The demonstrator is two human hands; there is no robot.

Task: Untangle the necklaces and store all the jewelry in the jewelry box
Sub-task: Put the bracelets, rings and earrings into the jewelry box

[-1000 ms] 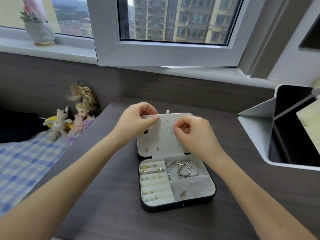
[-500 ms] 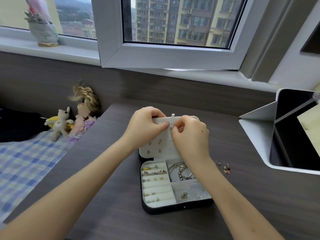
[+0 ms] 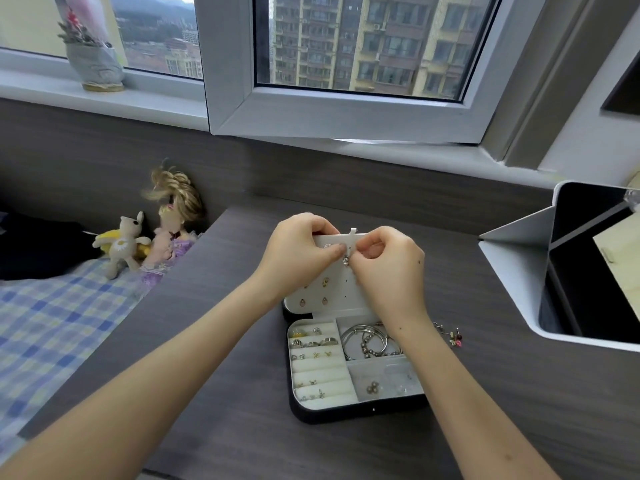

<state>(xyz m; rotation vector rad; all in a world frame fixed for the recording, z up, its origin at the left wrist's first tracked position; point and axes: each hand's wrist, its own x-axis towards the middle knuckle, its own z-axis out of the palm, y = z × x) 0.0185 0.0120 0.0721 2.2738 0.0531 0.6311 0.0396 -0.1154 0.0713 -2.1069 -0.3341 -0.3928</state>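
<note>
Box [image 3: 346, 415] lying open on table [image 3: 242, 427]. Fingers of left hand [image 3: 298, 251] clamping panel [image 3: 332, 292] top edge; fingers of right hand [image 3: 388, 268] pinching stud [image 3: 345, 260] against panel. Bangles [image 3: 353, 341] sitting in box.

Matt wood desk [image 3: 242, 427]; shiny metal bangles [image 3: 356, 342].

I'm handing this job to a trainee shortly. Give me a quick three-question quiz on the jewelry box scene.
1. True or false: the left hand grips the lid of the jewelry box.
2. The bangles lie in: A) the far right compartment, B) the near left compartment, C) the lid.
3. Fill in: loose jewelry lies on the table to the box's ____.
Key: 1 true; 2 A; 3 right.
</note>
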